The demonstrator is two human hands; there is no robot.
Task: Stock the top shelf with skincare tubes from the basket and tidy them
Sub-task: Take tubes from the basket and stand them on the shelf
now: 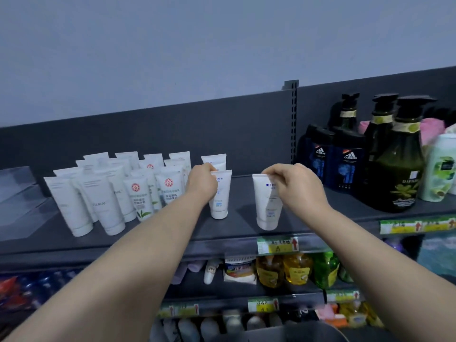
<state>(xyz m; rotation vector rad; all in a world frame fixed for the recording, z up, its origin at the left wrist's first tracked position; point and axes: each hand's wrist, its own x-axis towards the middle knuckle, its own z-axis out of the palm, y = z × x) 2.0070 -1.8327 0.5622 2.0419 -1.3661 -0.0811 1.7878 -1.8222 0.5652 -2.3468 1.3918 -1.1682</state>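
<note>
Head view: fingers of the left hand (201, 183) pinch the left tube (219, 201); the right hand (298, 186) pinches the right tube (267, 208) (both cap-down on the top shelf (308, 218)).

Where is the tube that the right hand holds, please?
In the head view, the white tube stands cap-down on the top shelf, right of centre, between another tube in the left hand and the Adidas bottles.
</note>
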